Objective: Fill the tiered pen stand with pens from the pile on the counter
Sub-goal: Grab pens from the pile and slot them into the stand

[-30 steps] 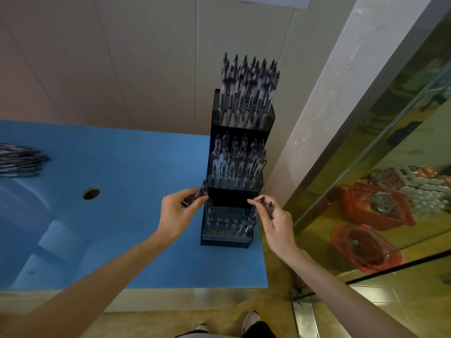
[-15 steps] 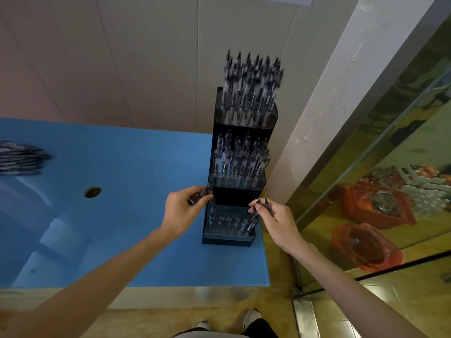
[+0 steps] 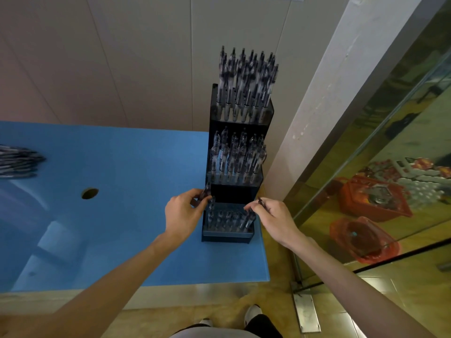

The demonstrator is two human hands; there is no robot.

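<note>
Head view looks down on both bare hands at the bottom tier of a black tiered pen stand (image 3: 234, 191). The left hand (image 3: 181, 215) has thumb and fingers curled round a slim dark pen (image 3: 206, 191), pinching it at the stand's left edge, the pen tilted with its upper end against the shelf above. The right hand (image 3: 274, 219) pinches a second pen (image 3: 263, 205) between thumb and forefinger, just over the right end of that lowest tier; only a short dark length of it shows past the fingers. Between the two hands, the lowest tier holds clear-barrelled pens (image 3: 228, 218) standing in a row of slots, slightly blurred. The stand is a stepped tower of glossy black plastic, each shelf fronted by a low lip. Its middle tier (image 3: 238, 157) and top tier (image 3: 246, 81) are packed with upright transparent pens with dark tips. It stands at the right rear corner of a smooth, matte blue counter (image 3: 122, 167), which has a small round hole (image 3: 89, 193). Well apart, at the far left edge, lies the loose pile of pens (image 3: 18, 162). A pale panelled wall (image 3: 122, 57) rises behind.
</note>
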